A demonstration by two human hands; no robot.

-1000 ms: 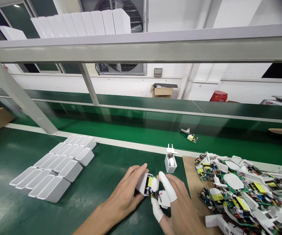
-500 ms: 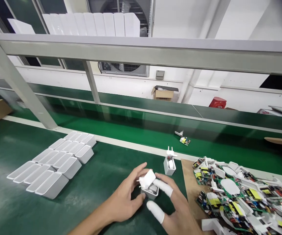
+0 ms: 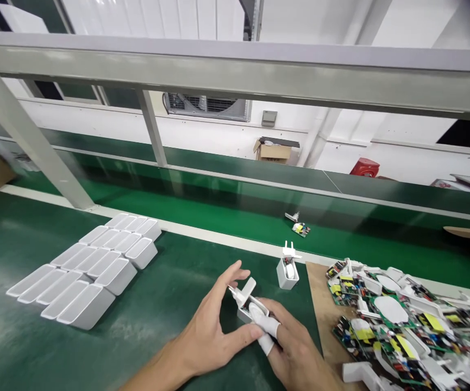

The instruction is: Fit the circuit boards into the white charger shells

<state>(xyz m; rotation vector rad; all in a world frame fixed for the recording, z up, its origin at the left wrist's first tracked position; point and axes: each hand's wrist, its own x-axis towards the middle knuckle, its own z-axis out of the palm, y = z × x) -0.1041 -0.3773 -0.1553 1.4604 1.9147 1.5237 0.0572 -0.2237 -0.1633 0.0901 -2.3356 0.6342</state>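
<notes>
- Green tabletop (image 3: 194, 266), smooth, faintly glossy
- Left grip (image 3: 212, 323), curved beside the casing (image 3: 245, 316); hold or not, impossible to tell
- Right grip (image 3: 295, 345), closed on the casing, white sheaths (image 3: 269, 325) over two digits
- White plastic casing, boxy, open-topped, between both grips
- White plug plate (image 3: 249, 289), flat, round-cornered, pronged, at the casing's far edge

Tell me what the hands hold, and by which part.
The right hand holds a white case at its right end; whether the left hand grips it is unclear.
</notes>
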